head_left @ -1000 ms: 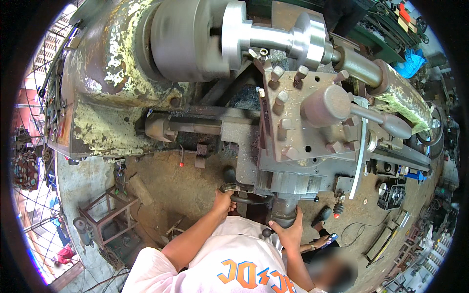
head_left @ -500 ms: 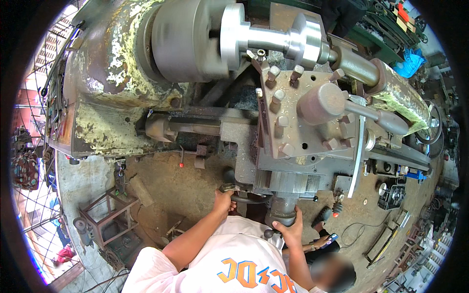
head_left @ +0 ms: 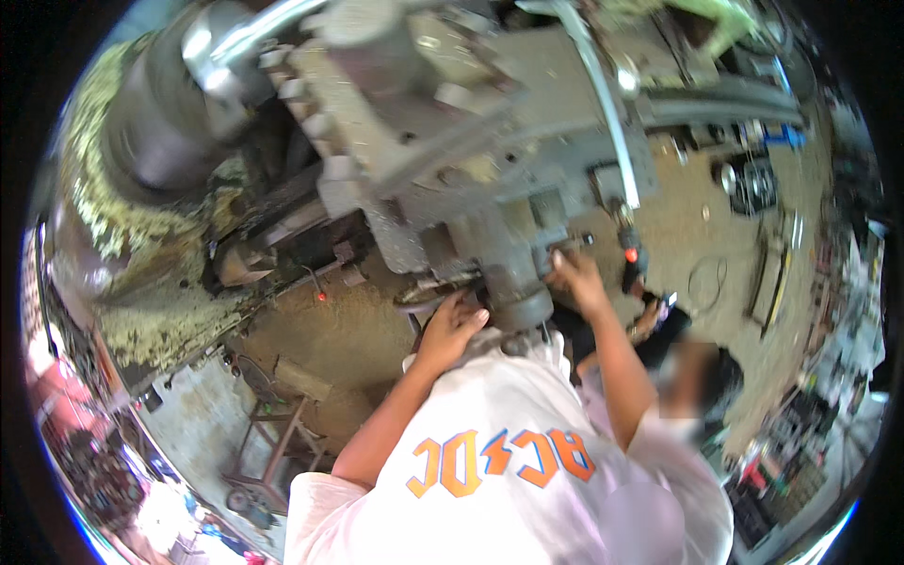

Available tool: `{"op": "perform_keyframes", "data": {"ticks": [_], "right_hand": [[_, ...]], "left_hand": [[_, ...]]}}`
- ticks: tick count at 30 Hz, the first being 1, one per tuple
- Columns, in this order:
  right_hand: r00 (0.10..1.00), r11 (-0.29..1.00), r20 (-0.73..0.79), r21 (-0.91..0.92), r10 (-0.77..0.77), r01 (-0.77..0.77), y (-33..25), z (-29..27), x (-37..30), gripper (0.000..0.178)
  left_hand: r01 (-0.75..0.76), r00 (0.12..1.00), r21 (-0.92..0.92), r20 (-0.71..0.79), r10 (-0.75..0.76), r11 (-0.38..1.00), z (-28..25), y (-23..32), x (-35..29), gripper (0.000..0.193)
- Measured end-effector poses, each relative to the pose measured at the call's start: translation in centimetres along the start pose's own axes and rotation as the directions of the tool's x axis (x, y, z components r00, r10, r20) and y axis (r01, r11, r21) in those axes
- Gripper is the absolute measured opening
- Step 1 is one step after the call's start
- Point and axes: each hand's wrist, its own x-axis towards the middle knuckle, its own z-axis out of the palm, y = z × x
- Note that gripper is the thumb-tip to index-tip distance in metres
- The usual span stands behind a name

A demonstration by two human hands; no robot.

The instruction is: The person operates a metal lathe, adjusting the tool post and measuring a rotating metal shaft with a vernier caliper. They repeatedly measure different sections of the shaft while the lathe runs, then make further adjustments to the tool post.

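Observation:
A worn metal lathe fills the upper part of the view, blurred by motion. Its tool post stands above the cross slide, from which a round collar points toward me. My left hand is left of the collar, beside the dark handwheel; its thumb stands apart from the fingers. Right of the collar, my right hand has its fingers bent together against the side of the slide; what they grip is hidden. The grey chuck is smeared at upper left, with a shiny metal workpiece in it.
A seated person at right holds a phone. A pale strip hangs over the lathe's right side. A red-tipped lever projects below the bed. Beyond are a metal frame and a crate on the floor.
The view has swung, shifting the lathe up and left. My left hand has come off the handwheel's grip and moved toward the collar. My right hand has moved from the collar up to the slide's side.

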Motion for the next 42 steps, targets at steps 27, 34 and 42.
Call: {"op": "perform_keyframes", "data": {"ticks": [27, 34, 42], "right_hand": [[0.989, 0.233, -0.123, -0.962, 0.081, -0.139, 10.4, -4.1, 22.4, 0.036], [0.968, 0.981, -0.177, -0.041, 0.18, -0.19, 10.9, -7.0, 23.7, 0.016], [0.847, 0.807, -0.521, 0.453, -0.105, 0.379, 1.5, -11.8, 10.8, 0.023]], "left_hand": [[0.142, 0.954, -0.53, 0.299, 0.028, 0.836, 4.2, -3.4, 3.0, 0.094], [0.048, 0.991, -0.496, 0.132, 0.021, 0.867, 5.6, -3.0, 1.9, 0.099], [-0.02, 0.987, -0.266, -0.159, -0.023, 0.964, 6.8, -1.3, 0.7, 0.082]]}}
